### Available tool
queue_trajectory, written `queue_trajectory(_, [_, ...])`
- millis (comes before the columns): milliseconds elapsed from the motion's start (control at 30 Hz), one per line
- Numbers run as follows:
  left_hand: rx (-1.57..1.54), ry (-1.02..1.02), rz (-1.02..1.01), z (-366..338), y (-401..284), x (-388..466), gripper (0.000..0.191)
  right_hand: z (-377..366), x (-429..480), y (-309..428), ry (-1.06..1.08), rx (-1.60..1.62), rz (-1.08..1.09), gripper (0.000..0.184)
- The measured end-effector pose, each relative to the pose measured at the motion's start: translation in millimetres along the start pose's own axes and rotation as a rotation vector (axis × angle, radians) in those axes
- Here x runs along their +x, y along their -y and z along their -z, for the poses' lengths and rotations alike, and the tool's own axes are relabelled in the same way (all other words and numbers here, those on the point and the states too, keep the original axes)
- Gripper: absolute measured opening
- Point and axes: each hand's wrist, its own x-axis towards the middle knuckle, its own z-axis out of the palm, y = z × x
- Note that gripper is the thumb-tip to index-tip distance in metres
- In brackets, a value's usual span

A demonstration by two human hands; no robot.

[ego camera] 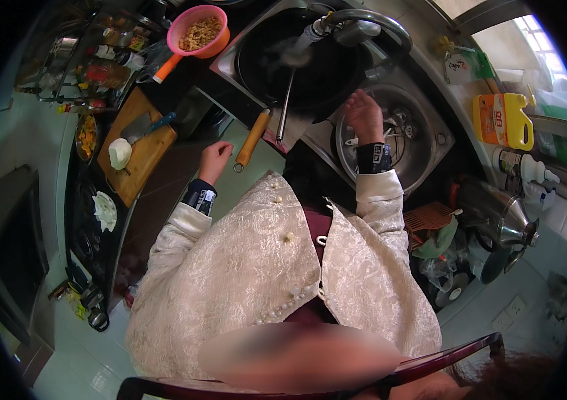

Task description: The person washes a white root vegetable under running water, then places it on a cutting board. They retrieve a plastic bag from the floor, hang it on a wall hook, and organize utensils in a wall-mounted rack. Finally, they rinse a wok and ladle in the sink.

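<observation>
My left hand (216,160), its fingers curled in and holding nothing I can see, is left of the wooden handle (253,137) of a black wok (258,65). The wok sits in the sink beneath a curved metal faucet (373,20). Water streams from the nozzle into the wok. A metal ladle (286,105) rests in it, its handle over the near rim. My right hand (365,120) is beside the wok's right rim, fingers loosely bent and nothing visible in them. Under it is a round metal basin (426,162) with several metal utensils (401,122).
On the left, a cutting board (138,177) bears a knife (138,130) and a peeled white vegetable (120,153). Farther back are an orange-handled pink strainer (223,37) of chopped food and a bottle rack (98,75). A yellow jug (503,122) and metal thermos (503,215) stand right.
</observation>
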Motion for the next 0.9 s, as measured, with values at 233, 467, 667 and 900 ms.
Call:
queue_trajectory(233, [0.084, -0.062, -0.024, 12.3, -27.1, -19.9, 0.021, 4.1, 9.9, 17.6, 0.057, 0.226, -0.082, 0.020])
queue_trajectory(467, [0.086, 0.008, -0.073, 18.8, -50.4, -8.4, 0.025, 17.6, 7.7, 65.9, 0.151, 0.298, -0.051, 0.025])
queue_trajectory(667, [-0.006, 0.304, 0.021, 10.7, -49.4, 19.5, 0.035, 0.0, -89.6, -23.6, 0.173, -0.430, -0.111, 0.027])
queue_trajectory(900, [-0.266, 0.657, 0.183, -2.0, -21.3, 48.9, 0.043, -65.1, -97.2, -192.3, 0.235, -0.665, -0.362, 0.045])
